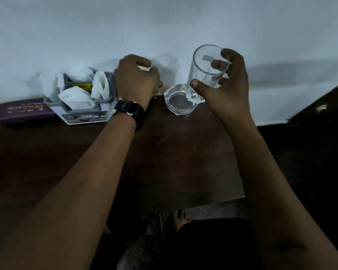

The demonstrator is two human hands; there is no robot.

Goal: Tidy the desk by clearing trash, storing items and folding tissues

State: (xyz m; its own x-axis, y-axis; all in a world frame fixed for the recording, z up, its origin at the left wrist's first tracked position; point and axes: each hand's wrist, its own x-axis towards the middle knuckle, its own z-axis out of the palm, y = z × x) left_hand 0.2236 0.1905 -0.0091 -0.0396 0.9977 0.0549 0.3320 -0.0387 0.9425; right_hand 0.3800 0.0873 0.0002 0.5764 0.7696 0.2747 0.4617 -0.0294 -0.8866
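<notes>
Fingers (225, 55) of right hand (228, 88) wrapped round empty glass (208, 69), lifted over ashtray (180, 102) near surface (174, 152) far edge. Left hand (138, 80) curled closed near tissues (74, 98), contents unclear. Storing step; next, steady set-down needed.

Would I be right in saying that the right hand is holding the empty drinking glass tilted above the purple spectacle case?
Not quite. In the head view the right hand holds the empty drinking glass tilted above the glass ashtray; the purple spectacle case lies far left.
</notes>
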